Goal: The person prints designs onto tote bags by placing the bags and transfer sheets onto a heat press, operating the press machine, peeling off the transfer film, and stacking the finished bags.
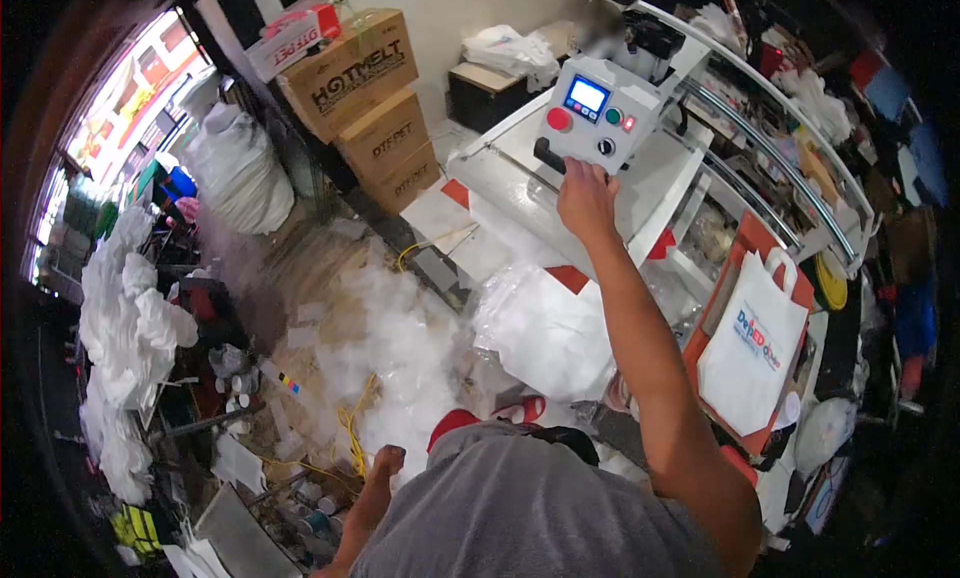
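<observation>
My right hand (pixel 587 198) is closed round the black handle (pixel 549 156) at the front of a white heat press (pixel 605 113). The control box carries a lit screen, a red button and a green button. Low in the view, my left hand (pixel 388 462) hangs beside my body with its fingers curled; whether anything is in it is too small to tell. On the right, a white tote bag (pixel 752 343) with printed lettering lies flat on an orange-red board (pixel 700 323). White material in clear plastic (pixel 545 328) sits below the press.
Stacked cartons (pixel 385 138) stand behind the press's left side. A large white sack (pixel 240 168) and piled white bags (pixel 125 328) are at the left. Yellow cord (pixel 352 433) and scattered scraps lie on the floor. Curved metal rails (pixel 770 168) run along the right.
</observation>
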### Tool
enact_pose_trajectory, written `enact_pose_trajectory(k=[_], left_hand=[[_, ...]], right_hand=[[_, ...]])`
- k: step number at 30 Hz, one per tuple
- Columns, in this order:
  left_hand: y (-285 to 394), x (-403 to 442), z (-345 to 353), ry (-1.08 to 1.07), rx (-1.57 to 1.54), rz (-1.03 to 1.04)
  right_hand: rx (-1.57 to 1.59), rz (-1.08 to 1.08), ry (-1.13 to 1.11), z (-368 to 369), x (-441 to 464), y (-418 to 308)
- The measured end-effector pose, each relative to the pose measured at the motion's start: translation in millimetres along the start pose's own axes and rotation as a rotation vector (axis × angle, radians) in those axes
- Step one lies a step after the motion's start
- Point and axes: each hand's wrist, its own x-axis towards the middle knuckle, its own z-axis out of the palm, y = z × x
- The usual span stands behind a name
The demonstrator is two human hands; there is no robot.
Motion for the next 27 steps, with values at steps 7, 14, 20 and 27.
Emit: enact_pose_trajectory(k=[7,14,20,27], left_hand=[[-55.1,-34.5,8.7,0.069,0.276,0.659],[-79.9,-48.4,19.7,-0.042,1.874,0.006],[-61.8,4.5,28.8,-0.219,1.458,-0.153],[63.5,118.1,221.4,0.117,1.269,0.162]], right_hand=[[0.313,-0.011,0.144,-34.3,-37.6,-29.9],[0.589,0.319,-0.183,-97.2,-294.0,-21.0],[0.449,0.640,-0.307,-129.6,-487.6,62.7],[0.076,0.747,-0.004,-252.9,-509.4,196.8]])
